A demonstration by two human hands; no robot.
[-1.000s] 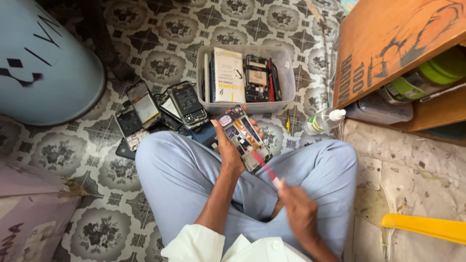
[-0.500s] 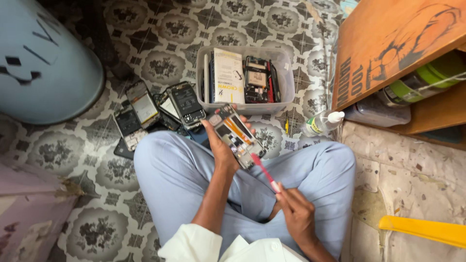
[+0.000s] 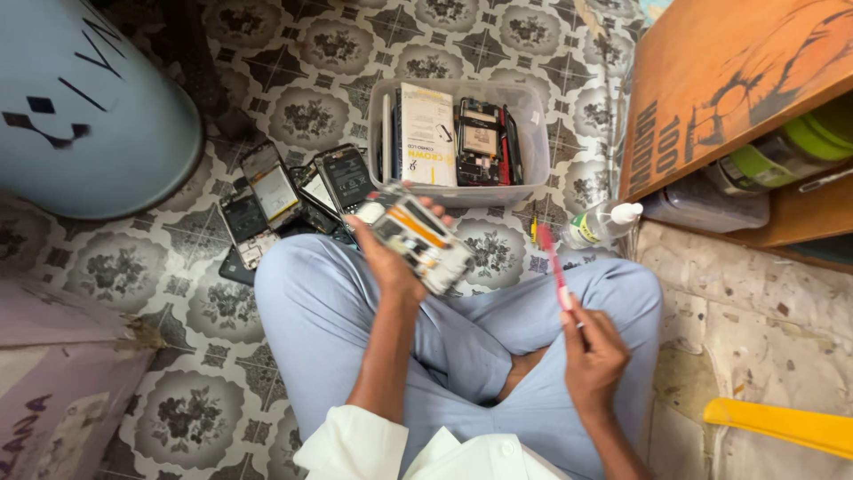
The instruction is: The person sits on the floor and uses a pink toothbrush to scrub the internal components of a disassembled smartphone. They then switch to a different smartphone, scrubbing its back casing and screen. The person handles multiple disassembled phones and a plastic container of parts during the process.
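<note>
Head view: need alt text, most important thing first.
A person sits cross-legged on a patterned floor, left hand holding an opened phone, right hand holding a red toothbrush upright. More opened phones lie beside a clear plastic bin of parts.

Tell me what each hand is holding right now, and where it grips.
Left hand grips the opened phone by its lower end; right hand pinches the red tool near its bottom end.

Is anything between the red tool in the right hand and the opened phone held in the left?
Nothing visible. The red tool in the right hand and the opened phone in the left hand are apart, with only open air above the lap between them.
</note>
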